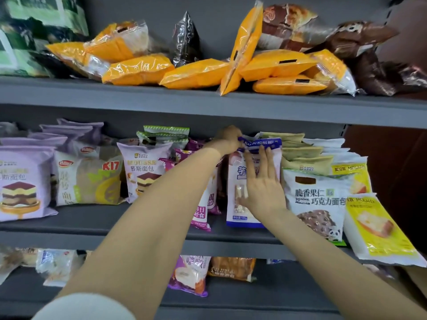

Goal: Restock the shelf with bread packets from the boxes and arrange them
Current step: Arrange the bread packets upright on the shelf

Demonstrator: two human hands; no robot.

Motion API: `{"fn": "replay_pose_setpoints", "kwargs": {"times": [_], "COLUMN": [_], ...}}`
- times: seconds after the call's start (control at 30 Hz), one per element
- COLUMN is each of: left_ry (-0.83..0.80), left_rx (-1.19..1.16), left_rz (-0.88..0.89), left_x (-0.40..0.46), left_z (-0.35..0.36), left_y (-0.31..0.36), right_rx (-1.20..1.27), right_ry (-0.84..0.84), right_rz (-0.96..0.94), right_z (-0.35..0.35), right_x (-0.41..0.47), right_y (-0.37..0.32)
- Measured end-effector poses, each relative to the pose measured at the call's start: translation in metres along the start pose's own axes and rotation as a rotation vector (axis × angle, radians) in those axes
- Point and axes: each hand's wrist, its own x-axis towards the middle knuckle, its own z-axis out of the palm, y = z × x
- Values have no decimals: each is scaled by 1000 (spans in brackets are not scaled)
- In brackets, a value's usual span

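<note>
Grey metal shelf, three tiers. Top: orange packets heaped flat, brown ones far right. Middle: purple mousse packets left, white and yellow packets right. Bottom: scattered packets.

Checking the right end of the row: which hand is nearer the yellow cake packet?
Right. The right hand lies flat on the blue packet, closer to the yellow cake packet; the left hand pinches its top, farther left.
</note>
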Motion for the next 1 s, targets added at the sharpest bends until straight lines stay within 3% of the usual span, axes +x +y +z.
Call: {"fn": "replay_pose_setpoints", "kwargs": {"times": [0.13,0.27,0.4,0.53,0.6,0.7,0.83,1.0], "left_ry": [82,145,176,62,-77,-226,-81,-71], "left_rx": [87,161,214,118,284,605,693,764], "left_rz": [-55,-133,-200,70,152,147,133,41], "left_x": [2,-5,-14,-32,-43,-56,-59,-58], "left_z": [-1,-4,-9,-17,-16,-8,5,17], "left_y": [-8,-20,-12,-2,-6,-14,-10,-10], "right_rx": [31,-2,-19,-37,-22,4,-98,-138], "right_ry": [-31,109,124,47,-3,-208,-119,-266], "right_rz": [-5,34,-11,-50,-64,-150,-155,-161], "right_z": [-5,9,24,27,21,13,16,8], "right_x": [-2,-4,4,7,8,5,5,20], "right_y": [-2,-8,-2,9,12,23,23,20]}}
